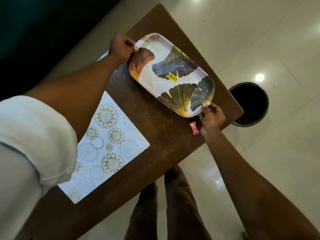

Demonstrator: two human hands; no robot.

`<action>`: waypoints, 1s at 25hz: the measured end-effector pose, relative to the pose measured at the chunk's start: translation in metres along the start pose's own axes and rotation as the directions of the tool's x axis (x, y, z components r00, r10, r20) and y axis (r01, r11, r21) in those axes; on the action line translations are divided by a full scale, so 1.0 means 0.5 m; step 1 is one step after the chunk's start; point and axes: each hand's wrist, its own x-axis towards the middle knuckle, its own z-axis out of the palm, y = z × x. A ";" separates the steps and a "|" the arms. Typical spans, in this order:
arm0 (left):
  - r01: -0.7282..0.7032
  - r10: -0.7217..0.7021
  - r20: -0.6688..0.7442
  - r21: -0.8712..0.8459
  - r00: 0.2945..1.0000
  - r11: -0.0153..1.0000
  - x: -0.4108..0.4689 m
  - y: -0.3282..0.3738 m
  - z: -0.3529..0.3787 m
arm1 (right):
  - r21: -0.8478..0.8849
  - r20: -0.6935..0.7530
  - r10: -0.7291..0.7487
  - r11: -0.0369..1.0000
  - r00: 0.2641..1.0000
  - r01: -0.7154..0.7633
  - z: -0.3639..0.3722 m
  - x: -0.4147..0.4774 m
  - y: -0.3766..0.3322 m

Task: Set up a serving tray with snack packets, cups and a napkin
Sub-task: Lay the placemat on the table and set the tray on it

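Both hands are clamped on the serving tray point(150, 78), one at each short end. The left hand point(121, 49) pinches the far end's rim with its thumb on top. The right hand point(212, 118) pinches the near end the same way. In the head view the tray is over the brown worktop point(143, 108) and has nothing on it but a yellow price sticker point(172, 77) near its middle.

It looks like a thin, stiff, glossy moulded tray, so I judge it light, rigid and somewhat slippery. The raised rim at the two short ends is the sensible hold, and gripping both ends should keep it level.

A small red packet point(193, 129) lies on the worktop just beside the tray's near end, next to the right hand. Its print is too small to read. A patterned white mat point(107, 141) lies well apart from the tray on its left-hand side, partly under the left arm and sleeve. A pale sliver beyond the left wrist is too cut off to name. I cannot tell whether the tray rests on the worktop or is lifted slightly. No cups or napkin show. A dark bin point(249, 104) stands on the floor past the tray's near end.
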 end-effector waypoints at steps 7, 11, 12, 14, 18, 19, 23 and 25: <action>0.166 -0.200 -0.114 -0.254 0.973 0.953 -0.127 -0.169 -0.126 | -0.172 0.163 -0.133 0.972 0.978 0.161 0.101 -0.073 -0.023; 0.236 -0.324 -0.159 -0.410 0.933 0.881 -0.255 -0.321 -0.213 | -0.279 0.284 -0.162 0.929 0.945 0.243 0.201 -0.148 0.008; 0.255 -0.353 -0.165 -0.430 0.921 0.866 -0.287 -0.359 -0.229 | -0.310 0.312 -0.176 0.910 0.934 0.275 0.224 -0.166 0.018; 0.302 -0.437 -0.159 -0.518 0.885 0.800 -0.365 -0.450 -0.262 | -0.379 0.393 -0.190 0.858 0.899 0.347 0.272 -0.212 0.053; 0.367 -0.571 -0.144 -0.635 0.808 0.680 -0.547 -0.614 -0.289 | -0.448 0.590 -0.170 0.745 0.789 0.495 0.328 -0.297 0.143; 0.366 -0.593 -0.152 -0.660 0.791 0.657 -0.594 -0.647 -0.287 | -0.459 0.634 -0.153 0.714 0.758 0.528 0.330 -0.316 0.168; 0.376 -0.695 -0.150 -0.751 0.703 0.543 -0.746 -0.728 -0.247 | -0.530 0.703 -0.091 0.594 0.705 0.606 0.326 -0.375 0.248; 0.393 -0.731 -0.133 -0.771 0.669 0.500 -0.797 -0.767 -0.220 | -0.572 0.705 -0.010 0.583 0.709 0.577 0.319 -0.396 0.280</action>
